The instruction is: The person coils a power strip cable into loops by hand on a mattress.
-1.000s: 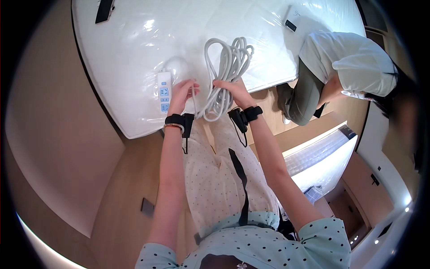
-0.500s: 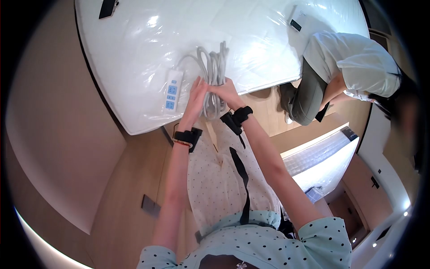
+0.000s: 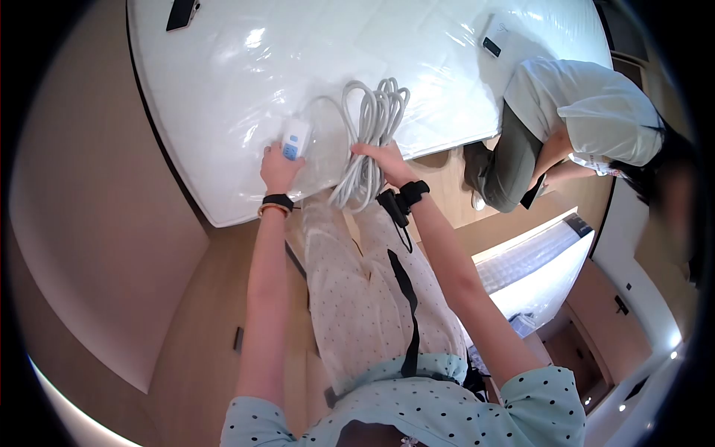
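Observation:
A white power strip (image 3: 297, 135) with blue sockets lies on the plastic-wrapped mattress (image 3: 223, 97). My left hand (image 3: 281, 168) grips its near end, the thumb over the sockets and the fingers along the side. To the right, my right hand (image 3: 386, 159) is closed around the middle of a bundle of looped grey cable (image 3: 366, 119). Loops stick out above and below that hand, and the lower ones hang past the mattress edge. A thin stretch of cable runs from the strip's far end to the bundle.
A phone (image 3: 182, 13) lies at the mattress's far left. Farther right are a white box (image 3: 494, 31) and a small dark object (image 3: 491, 48). Another person (image 3: 588, 112) crouches at the right edge, holding something dark. Behind them stands a plastic-wrapped item (image 3: 544, 268).
My left hand has left the cable bundle and moved left onto the power strip. My right hand still holds the bundle, whose loops have shifted right and spread.

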Demonstrator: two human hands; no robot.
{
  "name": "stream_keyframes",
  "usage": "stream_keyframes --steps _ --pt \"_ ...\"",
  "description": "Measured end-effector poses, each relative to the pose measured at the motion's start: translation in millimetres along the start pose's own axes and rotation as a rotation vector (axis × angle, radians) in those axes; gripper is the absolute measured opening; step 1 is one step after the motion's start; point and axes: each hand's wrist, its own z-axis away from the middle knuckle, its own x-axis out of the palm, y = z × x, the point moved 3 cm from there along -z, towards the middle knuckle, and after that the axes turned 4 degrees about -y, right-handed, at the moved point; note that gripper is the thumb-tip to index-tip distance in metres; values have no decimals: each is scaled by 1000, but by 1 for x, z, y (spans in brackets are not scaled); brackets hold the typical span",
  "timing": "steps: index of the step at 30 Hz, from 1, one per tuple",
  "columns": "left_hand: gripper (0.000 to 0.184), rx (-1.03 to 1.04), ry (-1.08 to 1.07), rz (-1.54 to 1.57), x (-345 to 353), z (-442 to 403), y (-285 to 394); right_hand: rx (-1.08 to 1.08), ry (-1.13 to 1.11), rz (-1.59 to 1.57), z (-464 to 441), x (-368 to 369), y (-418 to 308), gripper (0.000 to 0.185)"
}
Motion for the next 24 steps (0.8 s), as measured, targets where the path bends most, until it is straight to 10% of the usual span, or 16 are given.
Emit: stream_keyframes --steps 9,20,24 --pt "49 -62 -643 1794 -3 45 41 4 -132 189 -6 21 -22 31" --pt "69 35 -460 1421 2 55 56 138 -201 298 -5 60 -18 105" --pt "65 -14 -431 1504 1 38 36 126 -188 281 -27 70 0 94"
